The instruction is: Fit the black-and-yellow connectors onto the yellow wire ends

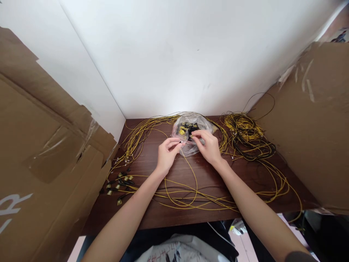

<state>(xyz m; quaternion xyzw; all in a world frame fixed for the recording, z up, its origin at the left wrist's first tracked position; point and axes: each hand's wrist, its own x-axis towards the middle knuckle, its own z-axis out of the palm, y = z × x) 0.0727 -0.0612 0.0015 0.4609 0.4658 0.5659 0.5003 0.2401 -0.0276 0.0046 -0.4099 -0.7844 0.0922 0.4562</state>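
Observation:
My left hand [168, 153] pinches the end of a thin yellow cable [188, 162], with a small dark-and-white tip showing at the fingertips. That cable loops down over the brown table [178, 173]. My right hand [208, 145] reaches over a clear plastic bag [203, 122], its thumb and fingers brought together at the contents. Whatever they grip, if anything, is too small to make out. Inside the bag are many small black parts [193, 127] and yellow pieces [182, 130]. Both hands are close together, the left at the bag's near left edge.
Yellow cables [143, 133] curve around the bag at the left. A tangled yellow and black coil [242, 127] lies at the back right. Black connectors with yellow pieces [118, 186] rest at the front left. Cardboard walls [54, 145] flank the table, and a white wall [185, 65] stands behind.

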